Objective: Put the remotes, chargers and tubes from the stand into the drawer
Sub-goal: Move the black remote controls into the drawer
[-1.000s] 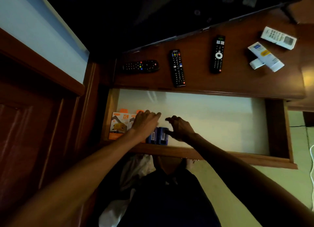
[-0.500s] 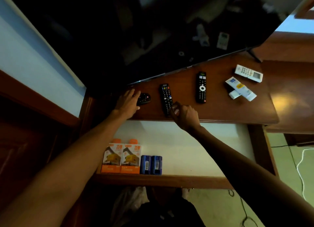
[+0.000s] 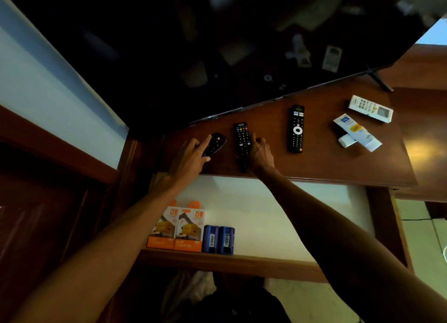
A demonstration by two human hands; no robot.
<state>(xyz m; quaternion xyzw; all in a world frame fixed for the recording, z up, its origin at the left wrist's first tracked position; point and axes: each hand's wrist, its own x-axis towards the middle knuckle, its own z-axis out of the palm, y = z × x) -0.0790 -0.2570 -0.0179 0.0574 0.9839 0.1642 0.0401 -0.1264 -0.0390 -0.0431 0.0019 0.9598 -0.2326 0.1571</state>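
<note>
On the wooden stand (image 3: pixel 314 163) my left hand (image 3: pixel 191 158) grips a small rounded black remote (image 3: pixel 215 144), tilted up at its far end. My right hand (image 3: pixel 260 153) closes around the near end of a long black remote (image 3: pixel 242 139). A third black remote (image 3: pixel 296 128) lies to the right, untouched. Farther right lie a white remote (image 3: pixel 370 108) and two white tubes (image 3: pixel 358 135). Below, the open drawer (image 3: pixel 278 214) holds two orange charger boxes (image 3: pixel 177 228) and two blue boxes (image 3: pixel 219 239) at its front left.
A large dark TV screen (image 3: pixel 217 44) stands tilted over the back of the stand. Its foot (image 3: pixel 379 81) rests at the right rear. A pale wall and wooden trim (image 3: pixel 55 139) lie to the left. A cable (image 3: pixel 416 218) runs on the floor at the right.
Both hands left the blue boxes in the drawer and rose to the stand. The left hand now lifts the small remote and the right hand has closed on the long remote.
</note>
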